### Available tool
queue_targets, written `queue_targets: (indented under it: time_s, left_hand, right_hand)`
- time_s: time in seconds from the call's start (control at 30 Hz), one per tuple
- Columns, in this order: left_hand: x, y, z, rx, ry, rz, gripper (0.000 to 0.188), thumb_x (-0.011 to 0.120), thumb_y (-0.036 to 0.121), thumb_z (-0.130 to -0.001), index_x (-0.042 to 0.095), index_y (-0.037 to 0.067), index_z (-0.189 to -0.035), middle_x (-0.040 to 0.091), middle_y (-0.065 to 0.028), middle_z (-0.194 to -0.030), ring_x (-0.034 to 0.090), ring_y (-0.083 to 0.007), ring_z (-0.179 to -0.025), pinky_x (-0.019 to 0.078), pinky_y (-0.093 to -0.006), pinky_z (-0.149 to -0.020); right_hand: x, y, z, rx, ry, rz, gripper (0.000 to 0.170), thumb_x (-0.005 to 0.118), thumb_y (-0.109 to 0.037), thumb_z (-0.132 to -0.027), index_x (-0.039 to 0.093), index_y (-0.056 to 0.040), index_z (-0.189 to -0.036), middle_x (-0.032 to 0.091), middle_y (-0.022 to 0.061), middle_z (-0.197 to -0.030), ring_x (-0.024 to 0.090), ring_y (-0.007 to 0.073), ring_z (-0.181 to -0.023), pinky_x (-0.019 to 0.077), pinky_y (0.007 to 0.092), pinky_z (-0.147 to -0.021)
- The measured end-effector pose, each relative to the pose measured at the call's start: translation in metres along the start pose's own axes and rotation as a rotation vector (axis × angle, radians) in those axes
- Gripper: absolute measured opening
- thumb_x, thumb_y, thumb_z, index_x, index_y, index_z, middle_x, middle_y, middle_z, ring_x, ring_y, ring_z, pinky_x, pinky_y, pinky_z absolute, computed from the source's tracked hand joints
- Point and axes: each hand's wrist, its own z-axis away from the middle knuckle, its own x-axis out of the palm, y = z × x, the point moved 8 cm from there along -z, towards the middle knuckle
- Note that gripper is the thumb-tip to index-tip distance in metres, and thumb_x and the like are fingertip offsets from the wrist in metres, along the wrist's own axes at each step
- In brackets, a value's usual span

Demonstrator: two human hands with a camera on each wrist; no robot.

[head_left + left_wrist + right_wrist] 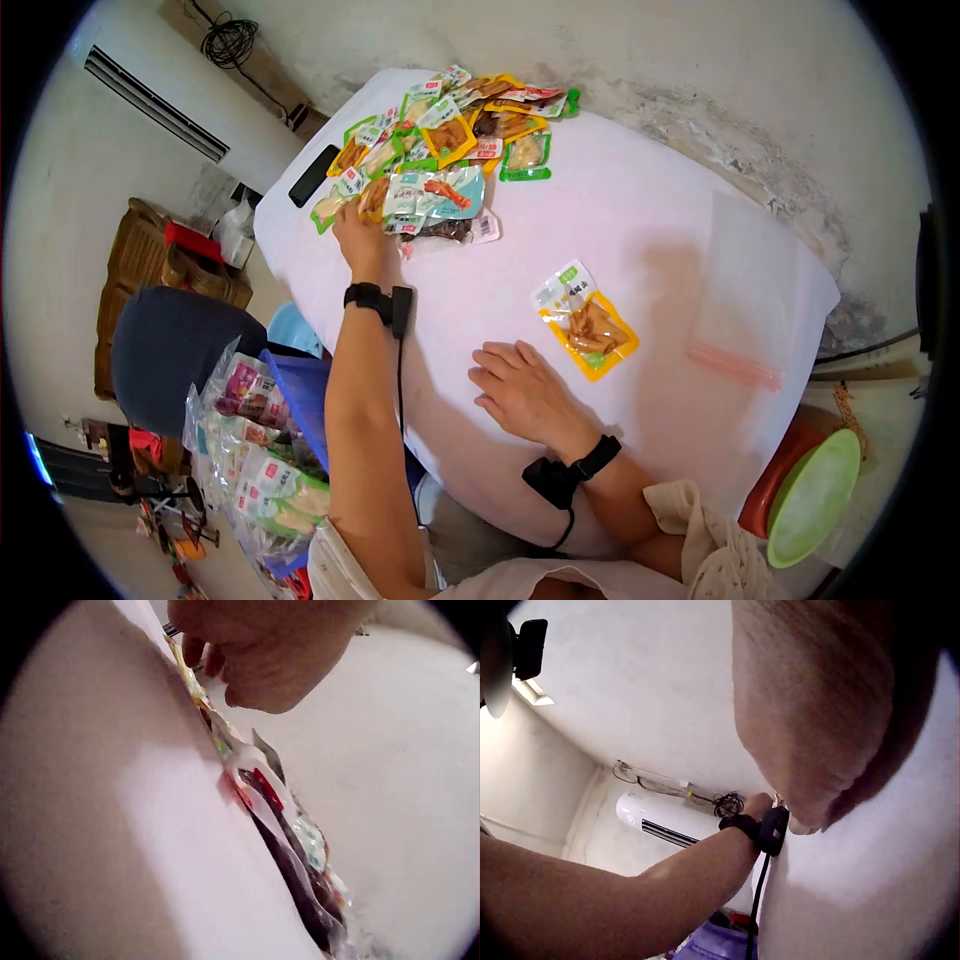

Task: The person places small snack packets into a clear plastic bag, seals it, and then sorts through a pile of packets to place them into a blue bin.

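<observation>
Snack packets [435,195] lie heaped near the far edge of the white-covered table [470,290]; only the left wrist view shows their layered sides. The left hand [360,240] touches them, grip hidden; the right hand [528,395] lies relaxed, holding nothing, open room between.
</observation>
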Motion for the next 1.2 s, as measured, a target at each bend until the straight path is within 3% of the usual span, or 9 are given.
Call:
queue_targets:
  time_s: [0.1,0.37,0.43,0.57,0.7,0.83,0.93,1.0,1.2]
  left_hand:
    - [0.049,-0.012,-0.021,0.194,-0.352,0.327,0.047,0.053,0.004,-0.08,0.05,0.011,-0.126,0.051,-0.0163,-0.127,0.049,-0.033,-0.115,0.04,-0.0403,-0.095]
    - [0.022,0.002,-0.014,0.16,-0.311,-0.037,0.043,0.058,0.018,-0.08,0.054,0.011,-0.123,0.062,-0.0191,-0.108,0.06,-0.0345,-0.096,0.0473,-0.0431,-0.083]
    - [0.007,-0.012,-0.016,-0.081,-0.229,-0.085,0.035,0.055,0.021,-0.084,0.056,0.008,-0.117,0.064,-0.019,-0.1,0.063,-0.0352,-0.084,0.0497,-0.0441,-0.074]
    - [-0.027,-0.026,-0.005,-0.15,0.216,0.375,0.027,0.05,0.021,-0.092,0.057,0.004,-0.112,0.066,-0.0149,-0.091,0.066,-0.024,-0.072,0.0507,-0.0335,-0.057]
    - [-0.018,0.052,0.026,-0.32,-0.308,1.172,0.03,0.052,0.026,-0.094,0.056,0.006,-0.116,0.058,0.0007,-0.077,0.05,-0.0052,-0.056,0.0401,-0.0193,-0.046]
    - [-0.005,0.143,0.063,0.041,-1.015,0.915,0.028,0.048,0.023,-0.095,0.061,0.005,-0.111,0.063,-0.0004,-0.079,0.056,-0.0058,-0.065,0.0453,-0.0204,-0.057]
    - [0.03,0.153,0.041,0.159,-0.859,0.734,0.029,0.052,0.024,-0.092,0.061,0.005,-0.111,0.063,-0.009,-0.094,0.061,-0.0184,-0.085,0.0489,-0.0301,-0.074]
    - [0.017,0.177,0.02,0.657,-0.228,0.118,0.028,0.056,0.021,-0.087,0.062,0.005,-0.11,0.057,-0.0179,-0.115,0.054,-0.0301,-0.109,0.0438,-0.0383,-0.09]
    - [0.096,0.147,-0.012,0.48,-0.318,-0.025,0.037,0.056,0.026,-0.086,0.057,0.003,-0.116,0.042,-0.0252,-0.133,0.042,-0.0425,-0.12,0.0353,-0.0459,-0.1]
  right_hand:
    - [0.001,0.002,0.001,0.008,0.008,-0.009,0.026,0.063,-0.019,-0.078,0.059,-0.0047,-0.099,0.053,0.0089,-0.116,0.042,0.0241,-0.119,0.0321,0.0391,-0.099]
    - [-0.001,0.002,-0.001,0.0,0.009,-0.037,0.026,0.064,-0.018,-0.077,0.059,-0.004,-0.098,0.054,0.0094,-0.114,0.043,0.0242,-0.118,0.033,0.0384,-0.097]
    - [-0.001,0.003,-0.001,-0.001,0.023,-0.039,0.025,0.065,-0.018,-0.076,0.059,-0.0038,-0.097,0.054,0.0094,-0.114,0.043,0.0242,-0.118,0.033,0.0382,-0.097]
    - [-0.003,0.004,-0.001,-0.004,0.042,-0.055,0.025,0.064,-0.018,-0.076,0.059,-0.0036,-0.095,0.055,0.0093,-0.113,0.044,0.024,-0.117,0.033,0.0381,-0.096]
    - [0.001,0.005,0.0,-0.002,0.021,-0.058,0.027,0.065,-0.017,-0.077,0.059,-0.0057,-0.1,0.054,0.0085,-0.114,0.044,0.0239,-0.115,0.0336,0.0387,-0.095]
    - [0.002,0.005,0.001,0.001,0.03,-0.06,0.027,0.064,-0.017,-0.077,0.059,-0.0059,-0.1,0.054,0.0084,-0.113,0.044,0.0237,-0.116,0.0335,0.0385,-0.095]
    - [0.001,0.005,0.0,0.003,0.028,-0.053,0.026,0.064,-0.017,-0.076,0.059,-0.006,-0.099,0.054,0.0083,-0.113,0.044,0.0234,-0.116,0.0334,0.0385,-0.095]
    - [0.005,0.008,0.001,0.009,0.025,-0.067,0.027,0.065,-0.016,-0.076,0.059,-0.0061,-0.1,0.054,0.0081,-0.114,0.044,0.0234,-0.116,0.033,0.0383,-0.096]
    - [-0.001,0.006,0.0,0.007,0.049,-0.085,0.022,0.064,-0.019,-0.075,0.061,-0.005,-0.092,0.055,0.0087,-0.105,0.045,0.023,-0.114,0.0336,0.0362,-0.093]
